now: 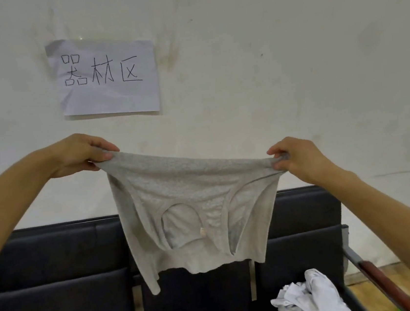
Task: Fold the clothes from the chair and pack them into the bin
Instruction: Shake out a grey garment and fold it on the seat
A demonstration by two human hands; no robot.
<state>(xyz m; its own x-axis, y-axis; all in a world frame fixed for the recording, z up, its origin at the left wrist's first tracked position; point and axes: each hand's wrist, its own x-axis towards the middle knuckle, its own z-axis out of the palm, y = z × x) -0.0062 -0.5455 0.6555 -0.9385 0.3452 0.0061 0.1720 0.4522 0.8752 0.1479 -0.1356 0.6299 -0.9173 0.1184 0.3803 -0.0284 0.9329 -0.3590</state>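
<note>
**Grey top held up, folding not begun**

The left hand (pixel 81 154) and right hand (pixel 295 159) each pinched a corner of the grey top (pixel 192 208), holding it spread out above the black chair (pixel 60 287). It was not folded. White clothes (pixel 309 297) waited on the seat's right. No bin showed.

A white sheet of paper (pixel 106 75) stuck on the wall (pixel 263 46) carries three large handwritten black characters, "器材区". A small pale tag (pixel 203 231) sits inside the neck of the grey top (pixel 191 203); any print on it is too small to read.
</note>
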